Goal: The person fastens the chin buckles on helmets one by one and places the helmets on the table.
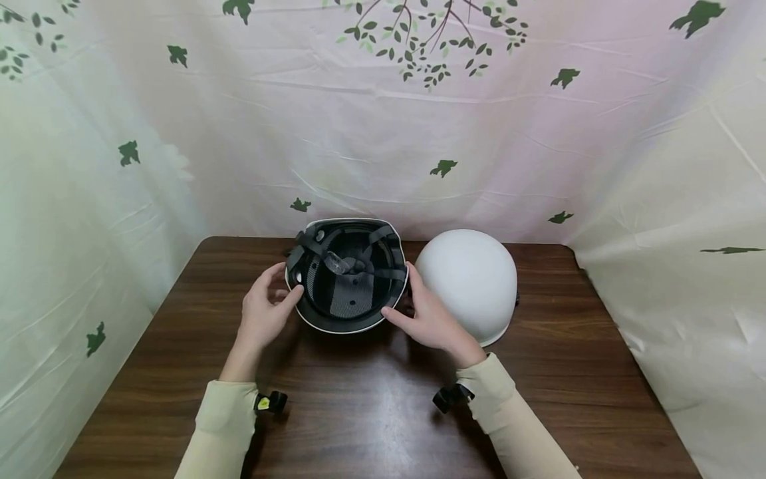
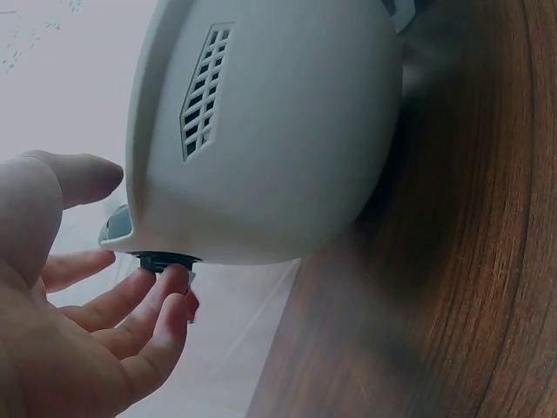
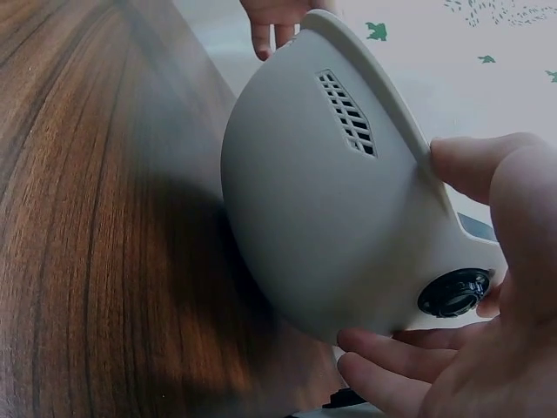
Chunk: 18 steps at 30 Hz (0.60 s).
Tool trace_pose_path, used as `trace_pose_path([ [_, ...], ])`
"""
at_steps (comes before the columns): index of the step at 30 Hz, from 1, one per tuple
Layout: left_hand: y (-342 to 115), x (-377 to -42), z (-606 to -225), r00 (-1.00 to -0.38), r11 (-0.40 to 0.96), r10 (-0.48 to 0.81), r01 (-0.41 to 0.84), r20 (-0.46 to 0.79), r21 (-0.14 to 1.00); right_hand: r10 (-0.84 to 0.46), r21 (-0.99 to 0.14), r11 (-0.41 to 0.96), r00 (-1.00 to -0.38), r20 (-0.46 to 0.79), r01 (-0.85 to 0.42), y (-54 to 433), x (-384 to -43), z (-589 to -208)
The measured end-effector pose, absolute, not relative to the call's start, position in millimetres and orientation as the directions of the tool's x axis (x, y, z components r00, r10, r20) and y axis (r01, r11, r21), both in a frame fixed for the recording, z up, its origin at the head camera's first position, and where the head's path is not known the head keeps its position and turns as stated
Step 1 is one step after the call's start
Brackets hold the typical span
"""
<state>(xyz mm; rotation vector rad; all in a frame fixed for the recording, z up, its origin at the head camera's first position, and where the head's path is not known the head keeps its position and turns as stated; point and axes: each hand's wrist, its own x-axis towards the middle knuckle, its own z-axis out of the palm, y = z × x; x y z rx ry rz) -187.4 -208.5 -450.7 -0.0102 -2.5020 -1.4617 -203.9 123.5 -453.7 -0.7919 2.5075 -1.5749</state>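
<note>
Head view shows the left hand point(image 1: 263, 311) and right hand point(image 1: 429, 318) gripping opposite sides of the upturned helmet point(image 1: 352, 296) near the worktop point(image 1: 371, 419)'s far edge, where, being round, it could roll (should either grip slacken) into the second helmet point(image 1: 469, 283).

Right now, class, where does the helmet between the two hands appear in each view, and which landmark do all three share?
Head: the helmet is near the centre, its dark inside showing.
Left wrist: the helmet fills the upper middle, its pale shell showing.
Right wrist: the helmet fills the middle, pale shell showing.
Shared landmark: the dark wooden table.
</note>
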Motion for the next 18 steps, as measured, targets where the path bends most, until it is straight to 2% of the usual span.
trace_pose_path([
  [11, -211.5, -187.3, -450.6, -0.973, 0.482, -0.102, 0.133, 0.206, 0.866, -0.405, -0.874, 0.302, -0.881, 0.243, -0.380, 121.6, -206.8, -452.1],
  [18, -209.2, -185.0, -453.2, -0.968, 0.466, -0.116, 0.147, 0.225, 0.873, -0.391, -0.834, 0.377, -0.885, 0.252, -0.404, 125.3, -205.8, -449.8],
])
